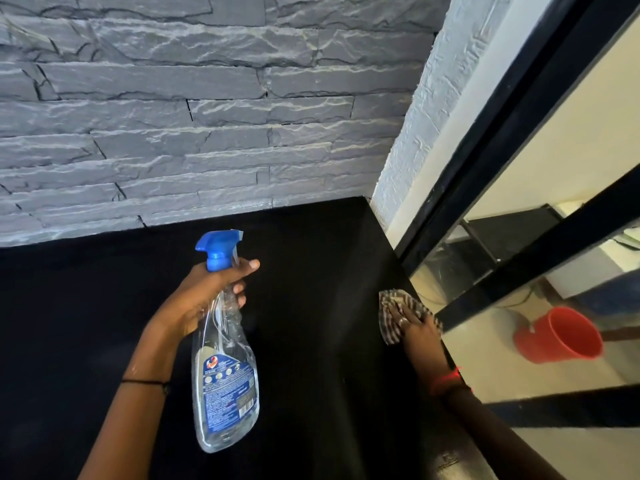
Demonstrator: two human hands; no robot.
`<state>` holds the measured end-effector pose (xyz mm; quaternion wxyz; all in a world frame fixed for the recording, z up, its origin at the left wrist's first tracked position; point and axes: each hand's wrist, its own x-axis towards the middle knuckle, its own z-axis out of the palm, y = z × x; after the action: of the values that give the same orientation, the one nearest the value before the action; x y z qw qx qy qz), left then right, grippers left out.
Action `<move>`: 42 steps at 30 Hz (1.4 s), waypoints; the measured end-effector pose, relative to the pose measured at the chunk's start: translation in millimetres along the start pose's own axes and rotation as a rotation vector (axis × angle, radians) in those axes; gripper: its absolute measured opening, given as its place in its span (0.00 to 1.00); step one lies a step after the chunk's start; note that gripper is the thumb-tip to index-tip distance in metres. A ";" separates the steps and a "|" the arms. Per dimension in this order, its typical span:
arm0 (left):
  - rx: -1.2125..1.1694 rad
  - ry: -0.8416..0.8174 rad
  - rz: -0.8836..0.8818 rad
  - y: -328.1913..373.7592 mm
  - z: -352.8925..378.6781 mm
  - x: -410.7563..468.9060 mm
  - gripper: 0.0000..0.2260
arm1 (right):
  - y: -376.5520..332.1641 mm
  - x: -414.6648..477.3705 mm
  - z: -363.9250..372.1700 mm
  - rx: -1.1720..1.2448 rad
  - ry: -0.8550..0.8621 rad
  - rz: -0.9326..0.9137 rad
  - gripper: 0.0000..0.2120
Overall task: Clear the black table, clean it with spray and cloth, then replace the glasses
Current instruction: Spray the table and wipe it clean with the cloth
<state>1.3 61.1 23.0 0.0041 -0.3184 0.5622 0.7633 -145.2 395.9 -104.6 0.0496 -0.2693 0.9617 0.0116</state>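
My left hand (207, 296) grips the neck of a clear spray bottle (225, 375) with a blue trigger head and blue label, held above the middle of the black table (86, 306). The nozzle points toward the stone wall. My right hand (417, 327) presses flat on a checked cloth (391, 303) at the table's right edge. No glasses are in view.
A grey stone wall (207, 116) runs along the table's far edge. Right of the table stands a black-framed glass partition (519, 133). Beyond the glass a red bucket (557, 337) lies on the floor.
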 end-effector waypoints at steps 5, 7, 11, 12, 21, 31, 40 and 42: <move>-0.014 0.014 0.009 -4.8 8.9 -19.5 0.11 | -82.3 5.5 22.5 -0.020 -0.062 -0.153 0.15; -0.013 0.005 0.010 -4.7 5.4 -21.6 0.17 | -112.1 -14.4 45.4 0.076 -0.081 -0.234 0.21; -0.008 0.011 0.030 -6.0 24.3 -32.7 0.10 | -118.9 -99.9 45.4 0.127 0.010 -0.387 0.22; -0.002 0.008 0.036 -6.8 31.3 -36.4 0.09 | -108.5 -122.0 48.3 0.144 0.003 -0.392 0.22; 0.035 -0.062 0.065 -33.7 67.1 -77.7 0.22 | 76.6 -212.7 72.6 0.114 0.202 -0.222 0.22; 0.032 -0.011 0.051 -70.3 87.4 -129.1 0.12 | -10.1 -188.8 71.8 0.131 -0.020 -0.213 0.16; 0.003 0.065 0.072 -89.3 58.1 -184.8 0.12 | 42.2 -288.0 68.1 0.141 0.173 -0.302 0.21; -0.004 0.095 0.069 -95.6 41.7 -201.8 0.16 | 58.7 -275.9 47.4 0.144 0.157 -0.242 0.27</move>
<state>176.9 203.1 47.2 -0.0494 -0.3349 0.5709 0.7480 63.1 591.0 -124.0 -0.0057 -0.3789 0.9216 -0.0844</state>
